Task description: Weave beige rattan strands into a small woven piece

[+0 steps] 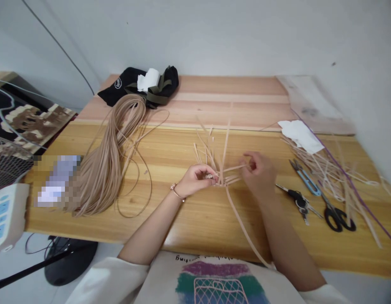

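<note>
A small piece of weaving (221, 179), made of pale tan flat strips, is in front of me over the wooden table. Its loose ends fan out upward and to the right. My left hand (198, 179) pinches the left side of the weaving between thumb and fingers. One strip (235, 167) runs from the weaving to my right hand (257, 171), whose thumb and forefinger are closed on its end; that hand is slightly blurred. A long strip (241, 219) trails from the weaving down toward my lap.
A big tan bundle of strips (108, 160) lies left, before a black bag (119, 84) with white tissue (149, 79). On the right are blue thread snips (304, 176), keys (299, 202), black-handled scissors (336, 215), strip offcuts (328, 169) and a clear plastic bag (312, 101).
</note>
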{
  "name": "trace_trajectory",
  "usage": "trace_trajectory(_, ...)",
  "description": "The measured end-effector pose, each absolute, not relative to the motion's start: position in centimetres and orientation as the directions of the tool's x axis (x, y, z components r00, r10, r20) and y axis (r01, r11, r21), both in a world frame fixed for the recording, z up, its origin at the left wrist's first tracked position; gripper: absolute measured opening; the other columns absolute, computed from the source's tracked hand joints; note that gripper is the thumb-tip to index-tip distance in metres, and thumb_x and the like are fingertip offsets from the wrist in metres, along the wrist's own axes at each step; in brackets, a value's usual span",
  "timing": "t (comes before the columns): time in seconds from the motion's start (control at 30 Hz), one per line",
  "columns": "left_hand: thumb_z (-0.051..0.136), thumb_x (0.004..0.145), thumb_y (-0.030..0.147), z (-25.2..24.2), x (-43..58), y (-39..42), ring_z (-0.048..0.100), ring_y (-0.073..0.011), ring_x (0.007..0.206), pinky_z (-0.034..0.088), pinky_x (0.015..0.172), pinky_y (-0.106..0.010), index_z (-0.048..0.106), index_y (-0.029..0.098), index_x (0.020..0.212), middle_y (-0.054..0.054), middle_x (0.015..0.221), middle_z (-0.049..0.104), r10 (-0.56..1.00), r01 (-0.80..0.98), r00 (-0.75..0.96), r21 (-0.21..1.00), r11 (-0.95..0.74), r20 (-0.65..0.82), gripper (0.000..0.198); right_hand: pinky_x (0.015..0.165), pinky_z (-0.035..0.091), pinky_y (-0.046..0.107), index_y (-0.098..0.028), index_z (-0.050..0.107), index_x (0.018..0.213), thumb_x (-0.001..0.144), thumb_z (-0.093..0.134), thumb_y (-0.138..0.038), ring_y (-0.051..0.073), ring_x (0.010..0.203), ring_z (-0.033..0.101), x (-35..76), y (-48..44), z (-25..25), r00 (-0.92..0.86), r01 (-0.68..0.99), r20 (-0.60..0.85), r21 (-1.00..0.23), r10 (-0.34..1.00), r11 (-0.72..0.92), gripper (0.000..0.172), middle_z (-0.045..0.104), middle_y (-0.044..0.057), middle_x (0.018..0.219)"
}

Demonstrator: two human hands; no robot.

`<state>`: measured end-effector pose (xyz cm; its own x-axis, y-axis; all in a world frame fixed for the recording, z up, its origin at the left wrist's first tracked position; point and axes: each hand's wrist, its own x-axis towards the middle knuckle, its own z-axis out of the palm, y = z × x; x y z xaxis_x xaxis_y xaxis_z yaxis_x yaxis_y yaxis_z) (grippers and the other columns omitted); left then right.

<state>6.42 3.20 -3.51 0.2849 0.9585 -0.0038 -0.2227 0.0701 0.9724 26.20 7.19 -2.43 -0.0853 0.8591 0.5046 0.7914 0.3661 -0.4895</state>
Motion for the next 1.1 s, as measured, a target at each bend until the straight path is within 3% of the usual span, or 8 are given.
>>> trace_trajectory(0.17, 0.077, 0.060, 0.024, -3.4, 6.5, 3.2, 0.057, -0.0081, 0.064, 0.044, 0.063, -0.021, 0.063, 0.010, 0.071, -0.002, 0.069, 0.064, 0.967, -0.267, 0.245, 0.954, 0.134, -0.067, 0.022, 0.080, 0.044, 0.040, -0.019, 0.058, 0.095, 0.071, 0.044, -0.011, 0.023, 0.082, 0.057, 27.4, 8.0, -2.9, -0.155, 0.794, 0.525, -0.439, 0.837, 0.422, 0.029, 0.064, 0.007, 0.085)
trace_trajectory(0.3, 0.076, 0.062, 0.027, -3.4, 6.4, 3.2, 0.058, -0.0098, 0.068, 0.045, 0.068, -0.024, 0.063, 0.011, 0.075, -0.003, 0.074, 0.065, 0.968, -0.268, 0.235, 0.951, 0.154, -0.090, 0.024, 0.079, 0.046, 0.040, -0.019, 0.058, 0.096, 0.067, 0.042, -0.006, 0.025, 0.095, 0.056, 27.0, 7.5, -2.5, -0.130, 0.750, 0.540, -0.495, 0.831, 0.439, 0.035, 0.062, 0.011, 0.099)
trace_trajectory(0.47, 0.075, 0.064, 0.031, -3.5, 6.3, 3.2, 0.058, -0.0098, 0.070, 0.045, 0.070, -0.024, 0.062, 0.011, 0.077, -0.002, 0.075, 0.064, 0.966, -0.259, 0.235, 0.951, 0.168, -0.107, 0.027, 0.073, 0.046, 0.034, -0.021, 0.061, 0.090, 0.082, 0.048, -0.020, 0.020, 0.079, 0.058, 25.6, 5.6, -0.8, -0.139, 0.603, 0.515, -0.634, 0.846, 0.484, 0.015, 0.064, 0.006, 0.083)
trace_trajectory(0.57, 0.075, 0.064, 0.033, -3.5, 6.4, 3.2, 0.056, -0.0086, 0.067, 0.043, 0.067, -0.023, 0.061, 0.011, 0.077, -0.001, 0.073, 0.062, 0.965, -0.254, 0.243, 0.953, 0.164, -0.101, 0.030, 0.065, 0.044, 0.029, -0.022, 0.064, 0.087, 0.085, 0.048, -0.023, 0.016, 0.069, 0.057, 24.9, 4.6, 0.1, -0.353, 0.451, 0.415, -0.710, 0.838, 0.541, 0.015, 0.064, 0.002, 0.074)
trace_trajectory(0.7, 0.077, 0.061, 0.034, -3.8, 6.5, 3.2, 0.053, -0.0078, 0.064, 0.041, 0.064, -0.021, 0.060, 0.010, 0.075, -0.001, 0.070, 0.060, 0.965, -0.209, 0.254, 0.970, 0.126, -0.070, 0.033, 0.060, 0.040, 0.029, -0.020, 0.068, 0.079, 0.085, 0.048, -0.028, 0.016, 0.064, 0.053, 24.3, 4.5, 0.0, -0.594, 0.455, 0.330, -0.614, 0.734, 0.645, 0.022, 0.061, 0.004, 0.066)
trace_trajectory(0.8, 0.077, 0.061, 0.032, -4.0, 6.7, 3.3, 0.053, -0.0074, 0.065, 0.041, 0.064, -0.020, 0.059, 0.010, 0.075, -0.001, 0.071, 0.060, 0.962, -0.180, 0.272, 0.980, 0.086, -0.035, 0.031, 0.059, 0.037, 0.029, -0.018, 0.068, 0.075, 0.085, 0.048, -0.028, 0.017, 0.064, 0.051, 24.3, 4.8, -0.8, -0.552, 0.595, 0.310, -0.504, 0.774, 0.626, 0.025, 0.059, 0.005, 0.064)
trace_trajectory(0.87, 0.075, 0.064, 0.031, -4.1, 6.7, 3.3, 0.053, -0.0073, 0.065, 0.042, 0.064, -0.020, 0.059, 0.010, 0.075, -0.002, 0.072, 0.060, 0.958, -0.157, 0.288, 0.986, 0.048, -0.001, 0.029, 0.060, 0.037, 0.029, -0.017, 0.068, 0.075, 0.084, 0.048, -0.028, 0.016, 0.064, 0.052, 24.4, 5.0, -1.2, -0.521, 0.631, 0.290, -0.502, 0.802, 0.592, 0.024, 0.059, 0.005, 0.065)
trace_trajectory(1.1, 0.069, 0.070, 0.027, -3.9, 6.7, 3.2, 0.055, -0.0106, 0.072, 0.044, 0.069, -0.023, 0.061, 0.011, 0.079, -0.005, 0.078, 0.062, 0.955, -0.017, 0.288, 0.998, -0.068, 0.070, 0.021, 0.058, 0.039, 0.027, -0.020, 0.068, 0.079, 0.078, 0.051, -0.027, 0.015, 0.062, 0.055, 24.1, 5.3, -1.9, -0.428, 0.574, 0.097, -0.739, 0.899, 0.353, 0.019, 0.064, 0.003, 0.068)
